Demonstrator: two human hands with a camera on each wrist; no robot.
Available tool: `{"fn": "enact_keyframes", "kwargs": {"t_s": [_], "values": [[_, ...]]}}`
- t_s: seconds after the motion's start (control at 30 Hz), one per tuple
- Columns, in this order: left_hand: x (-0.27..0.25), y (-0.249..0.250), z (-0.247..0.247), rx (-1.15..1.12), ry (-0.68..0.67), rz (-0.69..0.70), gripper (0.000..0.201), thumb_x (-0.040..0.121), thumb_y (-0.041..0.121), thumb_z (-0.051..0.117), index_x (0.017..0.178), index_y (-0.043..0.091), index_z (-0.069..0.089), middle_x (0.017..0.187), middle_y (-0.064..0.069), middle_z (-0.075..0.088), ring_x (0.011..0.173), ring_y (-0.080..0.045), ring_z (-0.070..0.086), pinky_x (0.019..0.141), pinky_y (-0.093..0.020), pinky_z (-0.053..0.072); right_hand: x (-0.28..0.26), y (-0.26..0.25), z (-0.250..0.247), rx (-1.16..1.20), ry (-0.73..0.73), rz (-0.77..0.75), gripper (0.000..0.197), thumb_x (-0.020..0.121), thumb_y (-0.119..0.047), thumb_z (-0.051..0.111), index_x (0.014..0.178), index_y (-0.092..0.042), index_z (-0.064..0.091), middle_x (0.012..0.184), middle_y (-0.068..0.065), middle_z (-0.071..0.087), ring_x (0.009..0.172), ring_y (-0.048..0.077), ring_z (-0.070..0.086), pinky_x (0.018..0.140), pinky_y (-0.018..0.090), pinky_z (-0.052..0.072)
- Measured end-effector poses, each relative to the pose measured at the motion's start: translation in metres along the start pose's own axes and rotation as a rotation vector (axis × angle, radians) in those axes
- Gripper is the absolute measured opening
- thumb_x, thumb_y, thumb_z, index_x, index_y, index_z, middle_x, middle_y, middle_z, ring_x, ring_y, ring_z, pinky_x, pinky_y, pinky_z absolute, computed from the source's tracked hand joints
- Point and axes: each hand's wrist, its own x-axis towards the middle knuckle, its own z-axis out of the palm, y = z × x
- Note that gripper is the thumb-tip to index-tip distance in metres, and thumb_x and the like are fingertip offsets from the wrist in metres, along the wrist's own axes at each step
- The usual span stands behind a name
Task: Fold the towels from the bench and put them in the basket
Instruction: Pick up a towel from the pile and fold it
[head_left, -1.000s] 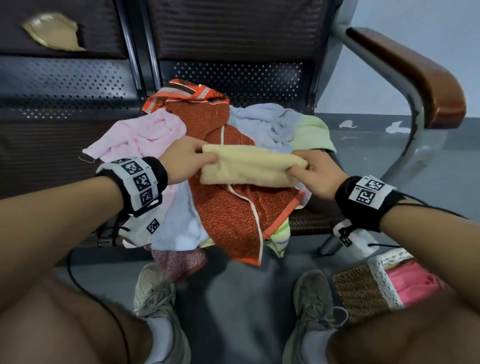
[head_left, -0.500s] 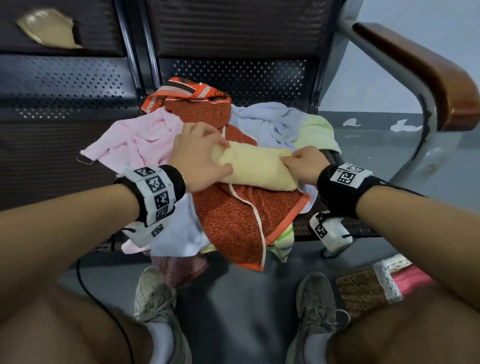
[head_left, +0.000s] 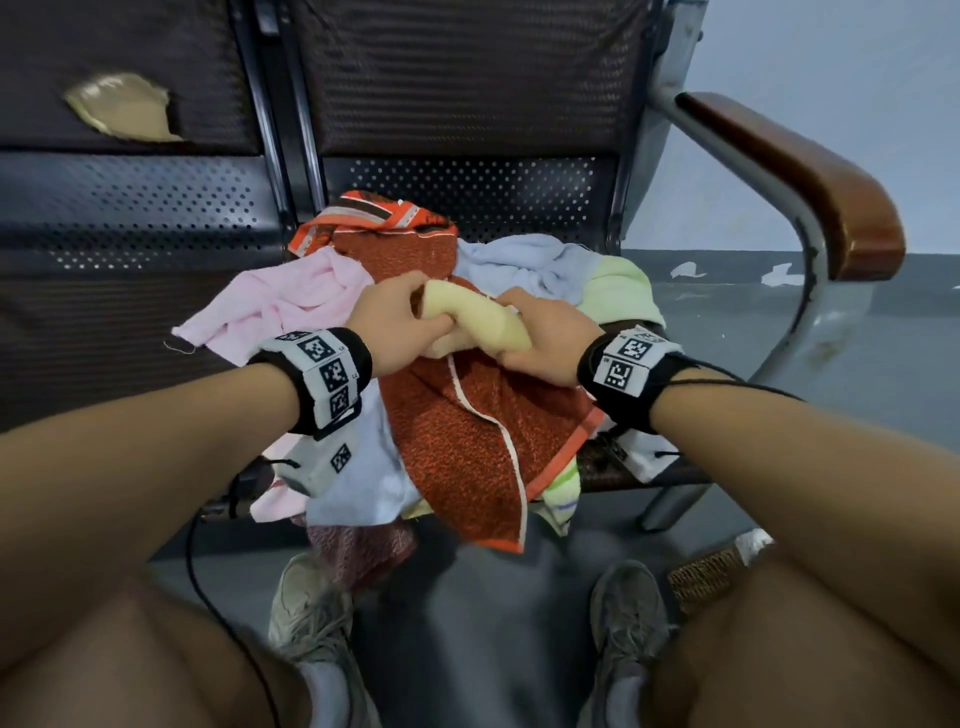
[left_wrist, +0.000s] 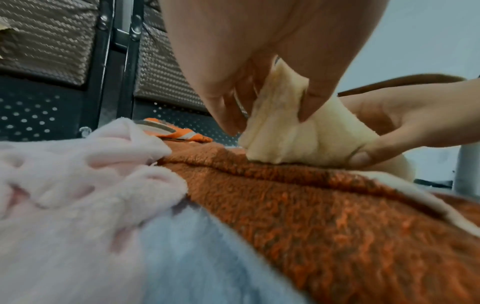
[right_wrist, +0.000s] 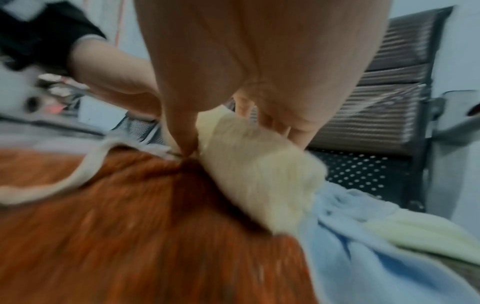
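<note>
A small pale yellow towel (head_left: 480, 322), folded into a short thick bundle, lies on top of a rust-orange towel (head_left: 467, 441) in the pile on the bench seat. My left hand (head_left: 402, 325) pinches its left end between thumb and fingers (left_wrist: 306, 107). My right hand (head_left: 540, 340) grips the other end, thumb below and fingers over the fold. In the left wrist view the yellow towel (left_wrist: 283, 131) stands bunched on the orange towel (left_wrist: 324, 216). The right wrist view, blurred, shows the yellow towel (right_wrist: 259, 170) under my right hand (right_wrist: 233, 133).
Pink (head_left: 291, 306), light blue (head_left: 519, 260) and pale green (head_left: 618, 291) towels lie round the orange one. The bench's brown armrest (head_left: 810, 171) rises at the right. A woven basket (head_left: 706, 577) shows by my right knee on the floor. My shoes stand below the seat edge.
My hands have drawn together, the left carrying its end of the yellow towel over toward the right. The towel is now much shorter and thicker. The head view tilted, hiding most of the basket.
</note>
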Motion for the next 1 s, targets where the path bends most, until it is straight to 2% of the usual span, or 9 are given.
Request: {"fn": "enact_keyframes", "kwargs": {"t_s": [0.13,0.23,0.3,0.37,0.43,0.57,0.7,0.8,1.0], "values": [[0.007,0.030,-0.012,-0.330,0.092,-0.149,0.037,0.078,0.056,0.071,0.089,0.021,0.072,0.084,0.010,0.071,0.081,-0.012,0.064,0.077,-0.028,0.051,-0.013,-0.007,-0.030,0.107,0.034,0.020,0.033,0.093,-0.030,0.063,0.120,-0.014,0.055,0.113,0.002,0.062,0.103,0.025,0.056,0.079,0.030,0.036],[0.006,0.064,-0.022,-0.785,0.045,-0.371,0.069,0.071,0.072,0.068,0.111,0.016,0.073,0.110,-0.002,0.074,0.104,-0.021,0.069,0.098,-0.040,0.053,-0.035,-0.013,-0.055,0.392,0.099,0.145,0.022,0.094,-0.029,0.060,0.115,-0.022,0.061,0.108,-0.002,0.065,0.100,0.020,0.062,0.082,0.031,0.045],[-0.001,0.085,-0.022,-1.028,-0.201,-0.366,0.078,0.078,0.080,0.054,0.121,0.017,0.069,0.114,-0.005,0.073,0.102,-0.022,0.070,0.091,-0.039,0.056,-0.055,-0.013,-0.067,0.606,0.140,0.191,0.019,0.091,-0.025,0.061,0.110,-0.024,0.063,0.101,-0.002,0.071,0.094,0.017,0.068,0.081,0.033,0.053],[-0.017,0.108,-0.010,-1.123,-0.400,-0.284,0.070,0.084,0.078,0.046,0.114,0.020,0.072,0.101,-0.001,0.076,0.085,-0.015,0.072,0.072,-0.029,0.057,-0.084,-0.007,-0.078,0.737,0.209,0.221,0.028,0.083,-0.027,0.063,0.110,-0.022,0.064,0.102,0.001,0.073,0.094,0.017,0.071,0.082,0.037,0.057],[-0.033,0.136,0.011,-1.093,-0.467,-0.236,0.053,0.087,0.061,0.062,0.120,0.020,0.069,0.108,-0.001,0.075,0.093,-0.018,0.072,0.074,-0.031,0.057,-0.114,0.006,-0.089,0.832,0.264,0.248,0.045,0.075,-0.026,0.062,0.119,-0.018,0.062,0.112,0.008,0.072,0.103,0.026,0.070,0.088,0.043,0.056],[-0.046,0.199,0.068,-0.966,-0.490,-0.021,0.040,0.090,0.015,0.070,0.128,0.009,0.061,0.118,-0.004,0.072,0.106,-0.019,0.070,0.086,-0.032,0.056,-0.183,0.054,-0.099,1.029,0.310,0.293,0.043,0.081,-0.024,0.062,0.123,-0.017,0.063,0.114,0.005,0.074,0.104,0.024,0.072,0.080,0.034,0.058],[-0.062,0.265,0.144,-0.807,-0.583,0.136,0.047,0.079,0.026,0.076,0.123,0.016,0.062,0.116,0.000,0.073,0.106,-0.017,0.070,0.095,-0.038,0.053,-0.266,0.115,-0.084,1.085,0.499,0.487,0.044,0.078,-0.043,0.072,0.114,-0.019,0.073,0.115,0.006,0.074,0.106,0.026,0.071,0.087,0.039,0.058],[-0.076,0.303,0.217,-0.687,-0.742,0.145,0.039,0.084,0.029,0.074,0.121,0.018,0.065,0.114,0.001,0.073,0.106,-0.017,0.069,0.100,-0.039,0.052,-0.326,0.158,-0.054,1.145,0.640,0.699,0.034,0.073,-0.045,0.073,0.098,-0.023,0.079,0.106,0.002,0.077,0.097,0.019,0.074,0.074,0.029,0.057],[-0.100,0.341,0.352,-0.364,-1.041,-0.060,0.041,0.096,0.033,0.062,0.129,0.009,0.061,0.126,-0.008,0.066,0.111,-0.025,0.065,0.092,-0.030,0.052,-0.389,0.225,0.031,1.387,0.713,1.150,0.035,0.095,-0.035,0.055,0.128,-0.024,0.061,0.115,0.003,0.074,0.107,0.025,0.070,0.080,0.037,0.056]]}}
